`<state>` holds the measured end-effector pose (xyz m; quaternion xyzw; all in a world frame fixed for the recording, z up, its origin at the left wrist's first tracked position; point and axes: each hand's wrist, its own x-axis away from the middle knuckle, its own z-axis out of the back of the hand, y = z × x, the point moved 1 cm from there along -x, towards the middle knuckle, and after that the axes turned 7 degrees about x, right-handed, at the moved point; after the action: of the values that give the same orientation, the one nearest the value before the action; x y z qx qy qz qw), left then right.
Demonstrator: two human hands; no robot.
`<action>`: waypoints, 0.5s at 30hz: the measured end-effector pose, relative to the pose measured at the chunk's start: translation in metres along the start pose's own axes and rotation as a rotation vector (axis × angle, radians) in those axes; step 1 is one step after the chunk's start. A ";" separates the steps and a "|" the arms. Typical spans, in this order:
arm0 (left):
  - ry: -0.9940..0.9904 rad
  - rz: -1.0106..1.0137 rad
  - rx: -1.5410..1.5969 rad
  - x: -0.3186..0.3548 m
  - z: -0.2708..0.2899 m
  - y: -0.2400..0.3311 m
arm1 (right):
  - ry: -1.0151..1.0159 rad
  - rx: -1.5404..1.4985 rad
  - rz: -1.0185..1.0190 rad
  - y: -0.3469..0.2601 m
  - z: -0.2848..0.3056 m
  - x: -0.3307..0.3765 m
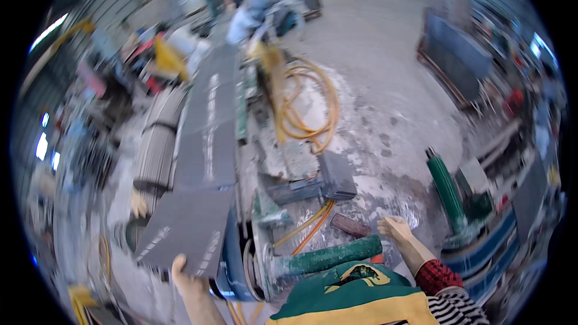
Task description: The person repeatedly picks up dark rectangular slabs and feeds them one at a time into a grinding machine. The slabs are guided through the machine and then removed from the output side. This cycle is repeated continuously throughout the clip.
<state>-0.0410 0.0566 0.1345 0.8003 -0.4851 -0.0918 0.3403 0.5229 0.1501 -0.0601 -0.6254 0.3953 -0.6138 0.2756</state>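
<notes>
Your left hand (188, 278) pinches the grey slab (183, 229) by its 6 o'clock edge, steadying it on the machine bed (208, 120); your right hand (394, 227) hangs open, empty, at 3 o'clock.

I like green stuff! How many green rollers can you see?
2. One roller lies low in the middle, near the right hand. The other roller stands tilted at the right. The blurry clutter may hide more.

We stand in a stone-cutting workshop: a wet grey concrete floor (385, 72) lies ahead of our right hand (394, 227), coiled orange hoses (307, 108) beyond it, dark cut slabs (208, 126) lined up past our left hand (183, 274), and green machine cylinders (328, 257) between both.
</notes>
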 end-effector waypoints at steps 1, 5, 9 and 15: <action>-0.087 0.038 0.007 0.012 -0.014 0.004 | 0.010 0.004 0.008 0.000 0.002 0.001; -0.076 0.201 0.043 0.018 -0.027 -0.001 | -0.086 0.044 0.041 -0.019 -0.020 0.021; -0.301 0.362 0.026 0.023 -0.086 -0.063 | -0.414 -0.010 0.061 -0.063 -0.060 0.056; -0.482 0.856 0.024 0.069 -0.191 -0.191 | -0.710 -0.680 0.047 -0.109 -0.027 0.118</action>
<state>0.2216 0.1425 0.1695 0.4889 -0.8364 -0.1207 0.2164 0.5053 0.1147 0.0979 -0.8415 0.4687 -0.1925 0.1875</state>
